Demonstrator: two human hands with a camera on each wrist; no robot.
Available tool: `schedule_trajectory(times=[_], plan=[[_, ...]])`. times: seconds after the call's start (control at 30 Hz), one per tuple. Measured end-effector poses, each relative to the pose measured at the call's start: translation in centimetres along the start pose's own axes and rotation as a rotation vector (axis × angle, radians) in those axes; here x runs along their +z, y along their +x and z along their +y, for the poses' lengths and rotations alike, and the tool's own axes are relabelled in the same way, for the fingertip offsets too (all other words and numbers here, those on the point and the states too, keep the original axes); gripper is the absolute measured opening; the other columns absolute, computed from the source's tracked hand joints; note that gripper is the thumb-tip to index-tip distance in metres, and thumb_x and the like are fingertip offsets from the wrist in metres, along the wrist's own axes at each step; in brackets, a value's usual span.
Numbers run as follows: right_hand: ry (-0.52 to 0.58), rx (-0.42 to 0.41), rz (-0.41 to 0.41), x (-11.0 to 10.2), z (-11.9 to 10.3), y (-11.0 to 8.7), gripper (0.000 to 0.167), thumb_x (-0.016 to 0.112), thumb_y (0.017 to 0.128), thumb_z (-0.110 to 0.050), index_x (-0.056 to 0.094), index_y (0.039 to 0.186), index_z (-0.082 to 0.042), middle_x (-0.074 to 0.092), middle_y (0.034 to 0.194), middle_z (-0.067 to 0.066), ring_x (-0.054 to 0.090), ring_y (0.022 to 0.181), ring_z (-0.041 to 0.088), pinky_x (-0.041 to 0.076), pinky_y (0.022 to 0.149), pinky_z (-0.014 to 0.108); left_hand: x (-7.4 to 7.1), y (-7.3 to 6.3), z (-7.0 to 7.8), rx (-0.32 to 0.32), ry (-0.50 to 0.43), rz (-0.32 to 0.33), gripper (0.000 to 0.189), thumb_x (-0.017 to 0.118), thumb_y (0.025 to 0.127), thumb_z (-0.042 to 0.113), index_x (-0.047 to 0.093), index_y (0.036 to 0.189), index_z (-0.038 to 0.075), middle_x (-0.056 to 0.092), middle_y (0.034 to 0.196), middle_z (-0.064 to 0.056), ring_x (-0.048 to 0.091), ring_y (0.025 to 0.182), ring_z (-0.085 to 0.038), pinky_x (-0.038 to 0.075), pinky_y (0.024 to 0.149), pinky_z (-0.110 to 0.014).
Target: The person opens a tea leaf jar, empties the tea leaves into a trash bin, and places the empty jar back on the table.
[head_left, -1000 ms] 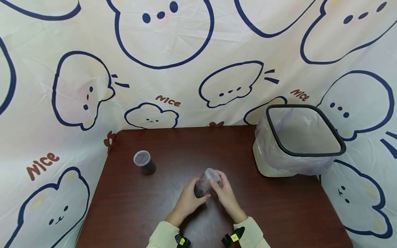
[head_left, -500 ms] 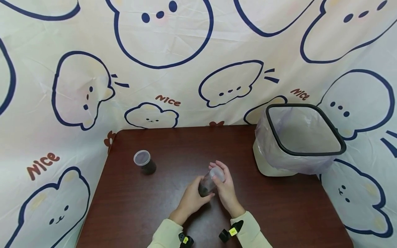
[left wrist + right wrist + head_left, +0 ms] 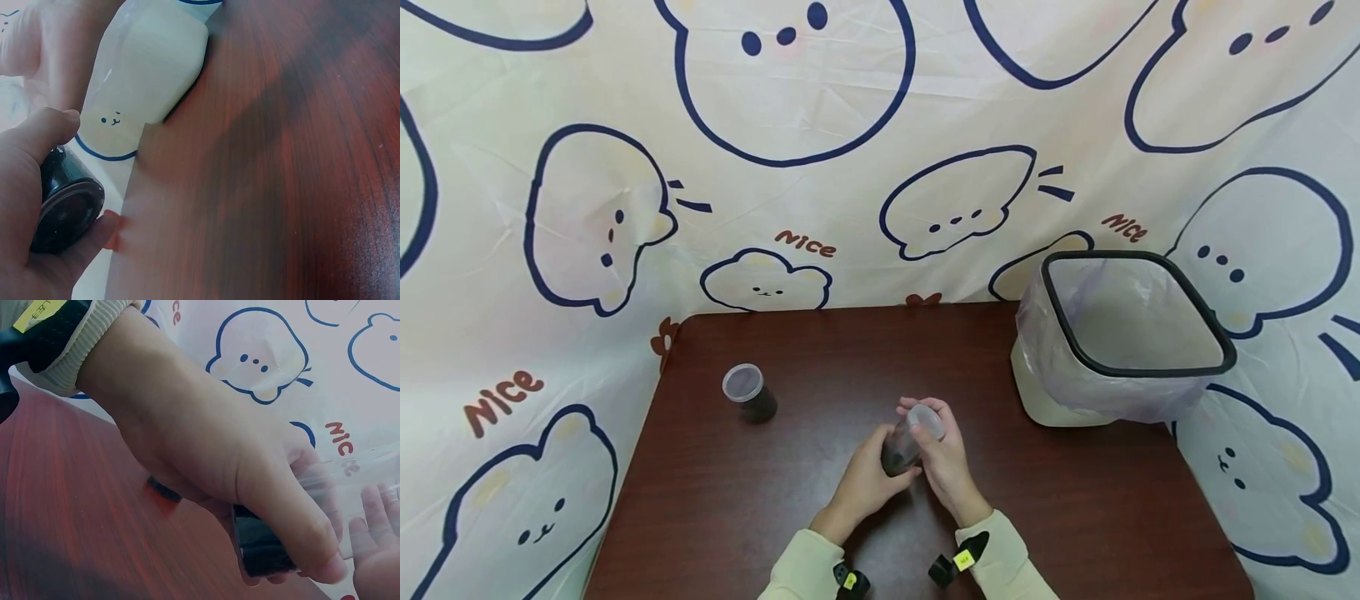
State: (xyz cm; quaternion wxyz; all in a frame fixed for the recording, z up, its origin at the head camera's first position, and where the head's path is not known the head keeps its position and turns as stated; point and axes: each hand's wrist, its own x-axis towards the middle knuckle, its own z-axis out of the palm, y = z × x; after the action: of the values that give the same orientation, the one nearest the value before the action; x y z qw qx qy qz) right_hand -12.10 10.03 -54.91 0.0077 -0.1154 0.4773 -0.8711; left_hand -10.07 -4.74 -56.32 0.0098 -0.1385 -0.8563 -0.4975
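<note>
Above the middle of the table, both hands hold a clear plastic jar point(image 3: 901, 448) with a pale translucent lid and dark matter in its lower part. The jar tilts, its lid up and to the right. My left hand point(image 3: 863, 483) grips the lower body, thumb in front; the left wrist view shows the jar's dark round base point(image 3: 70, 215) between thumb and fingers. My right hand point(image 3: 951, 462) holds the upper end, thumb by the lid and fingers behind. In the right wrist view my left hand point(image 3: 250, 462) covers much of the jar.
A second lidded jar point(image 3: 758, 404) with dark contents stands upright at the table's left. At the back right is a bin point(image 3: 1063, 400) with a black rim and a pale bag lining. A cartoon-patterned cloth point(image 3: 850, 200) hangs behind the brown table point(image 3: 700, 517).
Both hands and the jar have shifted slightly right. My right hand's fingers have moved further round behind the lid end. The second jar and the bin have stayed put.
</note>
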Motion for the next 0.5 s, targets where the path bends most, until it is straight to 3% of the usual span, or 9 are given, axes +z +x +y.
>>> schedule_trajectory(times=[0.5], plan=[[0.042,0.034,-0.006,-0.08,-0.30,-0.17,0.030,0.069,0.096,-0.005,0.050,0.119,-0.006,0.064,0.125,0.007,0.064,0.118,0.020,0.048,0.101,0.030,-0.17,0.01,0.06,-0.003,-0.005,-0.020,0.053,0.087,0.082,0.023,0.057,0.123,0.009,0.066,0.106,-0.002,0.062,0.093,-0.016,0.050,0.083,-0.037]])
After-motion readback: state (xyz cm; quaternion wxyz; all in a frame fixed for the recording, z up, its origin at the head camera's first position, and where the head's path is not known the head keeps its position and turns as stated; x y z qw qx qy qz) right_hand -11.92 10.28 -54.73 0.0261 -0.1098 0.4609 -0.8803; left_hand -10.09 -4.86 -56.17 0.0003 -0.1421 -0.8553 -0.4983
